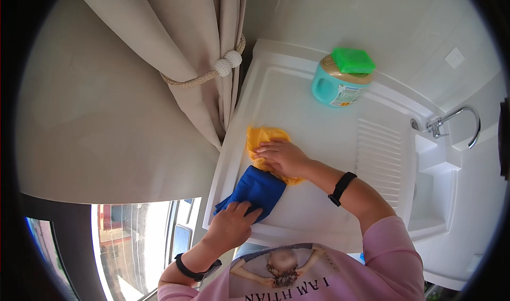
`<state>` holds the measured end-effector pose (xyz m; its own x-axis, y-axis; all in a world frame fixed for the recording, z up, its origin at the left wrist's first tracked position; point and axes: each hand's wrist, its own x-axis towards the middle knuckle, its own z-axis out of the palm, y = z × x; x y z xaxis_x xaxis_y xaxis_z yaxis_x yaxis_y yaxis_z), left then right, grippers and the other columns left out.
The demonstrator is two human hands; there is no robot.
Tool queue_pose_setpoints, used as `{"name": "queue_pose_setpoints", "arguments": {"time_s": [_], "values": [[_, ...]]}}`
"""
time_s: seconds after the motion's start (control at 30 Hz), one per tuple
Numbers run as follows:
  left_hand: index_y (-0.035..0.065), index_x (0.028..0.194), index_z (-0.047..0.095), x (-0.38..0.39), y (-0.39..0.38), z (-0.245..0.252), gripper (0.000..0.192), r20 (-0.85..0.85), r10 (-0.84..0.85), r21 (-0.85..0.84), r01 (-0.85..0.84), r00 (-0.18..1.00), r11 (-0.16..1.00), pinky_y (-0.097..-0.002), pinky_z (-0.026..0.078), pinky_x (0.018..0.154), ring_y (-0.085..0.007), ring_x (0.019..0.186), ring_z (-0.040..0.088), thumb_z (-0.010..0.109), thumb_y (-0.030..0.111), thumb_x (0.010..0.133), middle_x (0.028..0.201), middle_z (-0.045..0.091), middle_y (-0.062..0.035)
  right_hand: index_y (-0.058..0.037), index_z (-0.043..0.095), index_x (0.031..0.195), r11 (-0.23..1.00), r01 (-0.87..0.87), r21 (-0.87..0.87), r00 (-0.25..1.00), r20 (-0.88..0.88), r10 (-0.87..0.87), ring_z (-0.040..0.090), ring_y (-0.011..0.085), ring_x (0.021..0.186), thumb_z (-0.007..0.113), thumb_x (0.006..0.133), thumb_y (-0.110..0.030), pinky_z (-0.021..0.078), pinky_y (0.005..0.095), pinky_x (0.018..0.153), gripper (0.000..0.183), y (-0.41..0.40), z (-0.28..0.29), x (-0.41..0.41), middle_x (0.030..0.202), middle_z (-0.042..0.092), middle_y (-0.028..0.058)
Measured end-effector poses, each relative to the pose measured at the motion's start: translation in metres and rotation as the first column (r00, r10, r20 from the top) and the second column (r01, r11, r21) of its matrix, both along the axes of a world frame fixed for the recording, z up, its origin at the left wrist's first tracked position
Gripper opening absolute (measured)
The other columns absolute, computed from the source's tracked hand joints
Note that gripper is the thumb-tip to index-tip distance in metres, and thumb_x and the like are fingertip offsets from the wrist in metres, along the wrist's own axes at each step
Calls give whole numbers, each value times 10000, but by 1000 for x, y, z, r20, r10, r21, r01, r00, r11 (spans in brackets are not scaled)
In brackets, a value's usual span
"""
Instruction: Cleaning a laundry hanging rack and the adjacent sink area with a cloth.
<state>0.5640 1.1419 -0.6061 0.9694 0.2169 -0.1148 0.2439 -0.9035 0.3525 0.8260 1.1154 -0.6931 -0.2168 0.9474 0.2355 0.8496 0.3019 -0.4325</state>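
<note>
A folded dark blue cloth (257, 193) lies on the left part of a white washboard sink counter (318, 205). My left hand (231, 225) holds its near edge between thumb and fingers. Just beyond, a crumpled yellow cloth (265, 135) spreads under my right hand (287, 157), which grips and presses it against the counter. The two cloths touch where the blue one's far corner meets the yellow. My right palm hides part of the yellow cloth.
At the back stands a turquoise detergent jug (330, 88) with a green sponge (352, 60) on its lid. To the right are moulded washboard ridges (378, 161), a basin (432, 193) and a chrome faucet (438, 126). A tied beige curtain (191, 54) hangs along the left edge.
</note>
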Motion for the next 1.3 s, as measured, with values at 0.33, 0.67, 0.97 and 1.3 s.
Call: {"name": "queue_pose_setpoints", "arguments": {"time_s": [0.33,0.67,0.97,1.3], "values": [[161,1175,531,-1,10,11,472,-50,-69,-79,65,996,995,-355,508,730,-268,952,529,608,194,710,1101,494,-99,-74,538,953,805,288,-518,-467,-810,-354,550,132,796,474,916,-326,449,283,689,263,47,41,17,910,572,29],[195,1133,573,2,22,7,471,-59,-94,-184,82,994,980,-352,492,744,-253,923,544,682,343,700,1060,511,-62,-104,307,1349,935,350,-60,931,128,-340,156,292,1340,357,910,-316,141,495,1065,490,105,-2,-16,1438,222,82],[226,1066,613,2,32,-5,391,-40,-80,-254,68,996,965,-329,500,694,-226,879,558,686,323,694,987,524,-30,-56,272,1361,825,557,-98,829,123,-545,159,276,1346,297,901,-286,119,441,1091,515,152,3,26,1444,208,125],[245,1042,630,5,38,-10,378,-12,-78,-308,70,997,949,-295,501,649,-183,801,574,701,344,684,940,531,-4,-63,198,1394,700,708,-92,699,233,-676,143,249,1352,276,920,-359,132,442,1084,564,195,1,82,1456,197,83]]}}
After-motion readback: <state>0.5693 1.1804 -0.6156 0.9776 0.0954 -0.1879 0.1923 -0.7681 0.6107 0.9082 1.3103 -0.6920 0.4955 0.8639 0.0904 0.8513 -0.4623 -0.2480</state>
